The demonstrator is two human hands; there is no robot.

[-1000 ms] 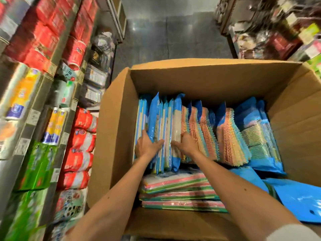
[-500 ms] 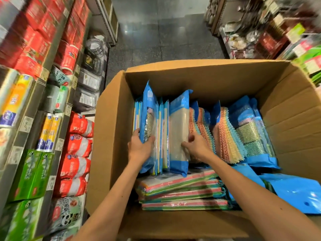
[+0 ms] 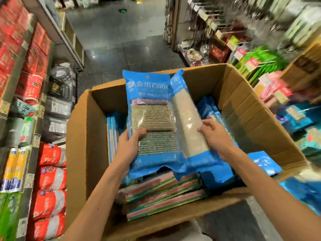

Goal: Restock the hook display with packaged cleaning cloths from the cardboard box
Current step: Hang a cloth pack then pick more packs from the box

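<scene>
An open cardboard box (image 3: 246, 108) fills the middle of the view. Above it I hold a bundle of blue cleaning cloth packs (image 3: 152, 119), lifted clear of the rest. My left hand (image 3: 130, 145) grips the bundle's left edge, thumb on the front pack's clear window. My right hand (image 3: 215, 134) clasps the right side, against a pack with pale cloth (image 3: 189, 119). More blue packs (image 3: 112, 134) stand upright in the box at the left. Flat striped pink-and-green packs (image 3: 163, 195) lie stacked at the box's near side.
Shelves of red, black and green packaged goods (image 3: 34, 119) run along the left. Blurred hanging goods (image 3: 260, 66) crowd the right side. A grey tiled aisle floor (image 3: 112, 37) stretches ahead beyond the box. Loose blue packs (image 3: 265, 164) rest on the box's right corner.
Both hands have lifted the bundle of blue packs up out of the upright row in the box. The view has swung upward and toward the right.
</scene>
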